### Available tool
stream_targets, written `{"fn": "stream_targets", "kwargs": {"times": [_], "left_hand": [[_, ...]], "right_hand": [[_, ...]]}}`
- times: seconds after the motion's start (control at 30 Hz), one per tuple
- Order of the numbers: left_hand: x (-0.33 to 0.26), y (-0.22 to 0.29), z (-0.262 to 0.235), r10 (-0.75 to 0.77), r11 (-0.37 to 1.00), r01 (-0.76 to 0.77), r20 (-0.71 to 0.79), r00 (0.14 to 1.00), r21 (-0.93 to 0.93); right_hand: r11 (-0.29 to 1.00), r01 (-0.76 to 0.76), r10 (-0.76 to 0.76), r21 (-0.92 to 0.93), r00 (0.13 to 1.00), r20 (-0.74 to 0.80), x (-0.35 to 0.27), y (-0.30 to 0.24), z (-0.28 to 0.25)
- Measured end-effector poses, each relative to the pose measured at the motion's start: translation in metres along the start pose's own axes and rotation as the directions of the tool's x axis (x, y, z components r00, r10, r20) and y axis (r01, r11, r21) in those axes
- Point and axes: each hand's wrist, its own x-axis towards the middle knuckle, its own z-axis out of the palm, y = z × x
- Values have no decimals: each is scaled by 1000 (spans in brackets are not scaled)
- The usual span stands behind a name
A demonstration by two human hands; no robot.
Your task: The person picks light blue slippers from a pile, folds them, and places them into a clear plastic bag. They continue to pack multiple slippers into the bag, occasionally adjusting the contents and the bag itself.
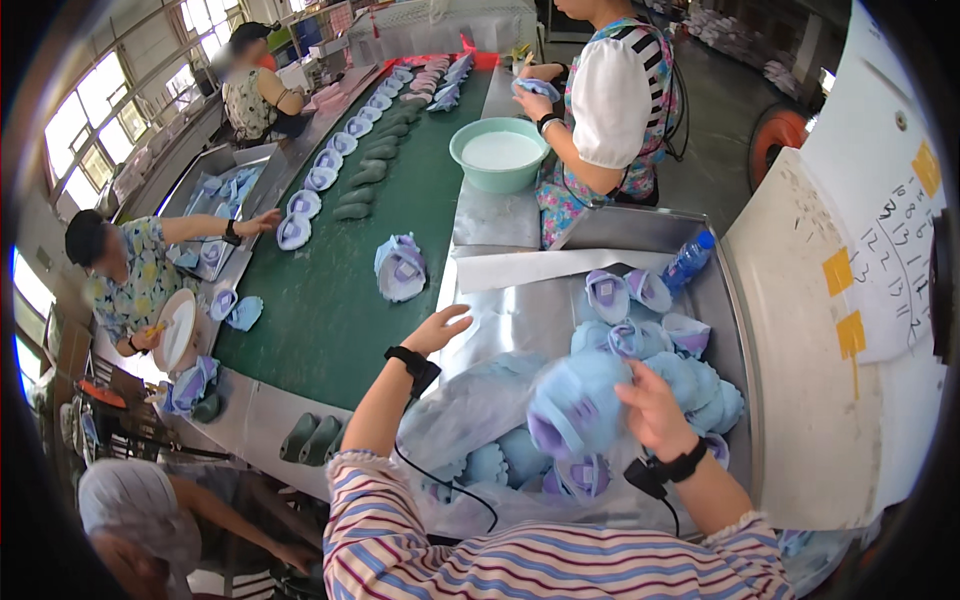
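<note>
My right hand point(655, 408) grips a light-blue and lavender shoe upper point(575, 405), slightly blurred, over the metal tray. Whether it is one upper or several nested together, I cannot tell. My left hand point(436, 330) is empty, its fingers stretched out at the tray's left side near the green belt. Beyond that hand, a blue and lavender upper point(401, 268) lies on the belt. More blue uppers point(690, 382) are heaped to the right of my right hand. Others lie below it, partly under a clear plastic bag point(465, 405).
The green conveyor belt point(300, 330) carries rows of uppers and dark green shoe lasts point(365, 175). A mint basin point(500, 160) of whitish liquid stands beyond the tray. A blue-capped bottle point(688, 262) leans at the tray's back right. Co-workers line both sides; one reaches over the belt.
</note>
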Motion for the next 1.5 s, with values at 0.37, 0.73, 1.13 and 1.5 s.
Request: {"fn": "stream_targets", "kwargs": {"times": [0.37, 0.73, 1.13, 1.5], "left_hand": [[-122, 55, 51, -19, 625, 12, 0, 1000, -780], [-132, -68, -204, -221, 788, -452, -877, 428, -419], [-166, 26, 3, 246, 955, -230, 67, 967, -189], [-299, -8, 140, 13, 679, 138, -200, 980, 721]], "right_hand": [[854, 191, -115, -484, 976, 183, 74, 58, 17], [799, -114, 215, -590, 971, 103, 1, 26, -33], [625, -75, 394, -777, 889, 231, 3, 20, -40], [148, 398, 392, -905, 817, 423, 38, 78, -74]]}}
